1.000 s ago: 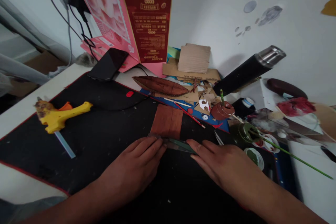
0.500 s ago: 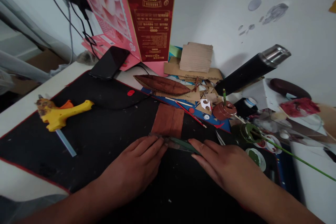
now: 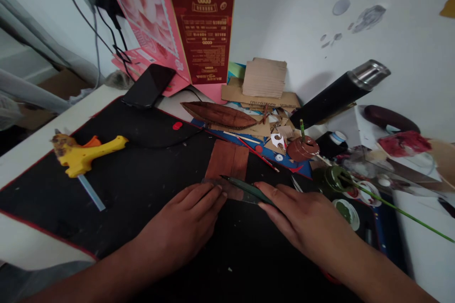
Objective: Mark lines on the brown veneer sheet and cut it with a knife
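A brown-painted cardboard piece [image 3: 227, 158] lies on the black mat in front of me. Across its near edge runs a clear, ruler-like strip [image 3: 232, 194]. My left hand [image 3: 188, 225] presses the strip down with bent fingers held together, hiding its left end. My right hand [image 3: 298, 220] is closed around a slim dark green tool [image 3: 249, 190]. Its dark pointed tip rests at or just above the brown piece, beside my left fingertips. Whether it is a pen or a craft knife I cannot tell.
A yellow glue gun [image 3: 85, 154] lies at left, a phone [image 3: 149, 85] behind it. Farther back sit a brown boat-shaped piece [image 3: 220, 114] and cardboard scraps [image 3: 265, 78]. Paint jars [image 3: 302, 149], tweezers [image 3: 296, 183] and a leaning black flask [image 3: 337, 92] occupy the right.
The dark green tool's pointed tip now shows clear of the strip, lifted and shifted away from me over the brown piece. My left hand has hardly moved.
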Demonstrator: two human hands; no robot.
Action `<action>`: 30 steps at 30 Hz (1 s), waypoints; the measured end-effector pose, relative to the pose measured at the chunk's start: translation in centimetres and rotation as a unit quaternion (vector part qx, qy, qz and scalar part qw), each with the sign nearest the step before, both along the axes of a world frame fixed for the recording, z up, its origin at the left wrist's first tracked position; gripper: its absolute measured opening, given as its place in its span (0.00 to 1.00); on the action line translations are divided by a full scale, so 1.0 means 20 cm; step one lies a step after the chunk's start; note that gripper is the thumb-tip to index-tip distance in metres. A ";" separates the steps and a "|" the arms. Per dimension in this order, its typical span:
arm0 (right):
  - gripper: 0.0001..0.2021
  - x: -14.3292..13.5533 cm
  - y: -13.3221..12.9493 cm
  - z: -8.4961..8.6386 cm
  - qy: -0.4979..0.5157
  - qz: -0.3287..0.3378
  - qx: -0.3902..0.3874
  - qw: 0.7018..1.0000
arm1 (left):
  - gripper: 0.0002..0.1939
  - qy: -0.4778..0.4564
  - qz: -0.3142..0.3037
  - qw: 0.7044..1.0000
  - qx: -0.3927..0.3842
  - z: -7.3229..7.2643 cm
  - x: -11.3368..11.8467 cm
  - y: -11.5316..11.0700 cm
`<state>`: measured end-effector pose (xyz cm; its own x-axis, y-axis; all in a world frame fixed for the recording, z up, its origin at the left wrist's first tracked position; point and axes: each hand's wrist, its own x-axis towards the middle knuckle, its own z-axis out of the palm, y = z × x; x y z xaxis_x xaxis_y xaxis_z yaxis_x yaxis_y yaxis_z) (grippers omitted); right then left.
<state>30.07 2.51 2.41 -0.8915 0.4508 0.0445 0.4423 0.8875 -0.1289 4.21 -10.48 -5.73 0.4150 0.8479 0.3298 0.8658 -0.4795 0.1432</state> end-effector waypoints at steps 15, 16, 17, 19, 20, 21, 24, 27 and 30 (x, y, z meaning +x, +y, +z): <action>0.26 0.05 -0.02 -0.03 -0.022 0.005 0.009 1.000 | 0.20 0.002 0.005 1.000 0.008 0.00 0.00 0.00; 0.26 0.05 -0.02 -0.03 -0.022 0.005 0.009 1.000 | 0.20 0.002 0.005 1.000 0.008 0.00 0.00 0.00; 0.26 0.05 -0.02 -0.03 -0.023 0.005 0.009 1.000 | 0.20 0.001 0.005 1.000 0.007 0.00 0.00 0.00; 0.25 0.05 -0.02 -0.03 -0.024 0.007 0.010 1.000 | 0.20 -0.002 0.005 1.000 0.002 0.00 0.00 0.00; 0.25 0.05 -0.02 -0.03 -0.025 0.010 0.013 1.000 | 0.20 -0.004 0.005 1.000 0.001 0.00 0.00 0.00; 0.25 0.05 -0.01 -0.02 -0.027 0.013 0.015 0.999 | 0.20 -0.004 0.005 1.000 0.000 0.00 0.00 0.00; 0.26 0.04 0.00 -0.01 -0.034 0.023 0.015 0.999 | 0.20 -0.004 0.005 1.000 0.002 0.00 0.00 0.00; 0.26 0.04 0.02 0.00 -0.037 0.027 0.009 0.999 | 0.20 0.000 0.002 1.000 -0.001 -0.01 0.00 0.00; 0.25 0.03 0.04 0.00 -0.035 0.038 -0.001 0.999 | 0.20 -0.004 0.005 1.000 -0.003 -0.01 0.00 0.00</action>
<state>30.70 3.27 2.41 -0.9242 0.3814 -0.0208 0.3815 0.9188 -0.1015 4.27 -10.49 -5.97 0.4039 0.8539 0.3282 0.8695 -0.4698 0.1524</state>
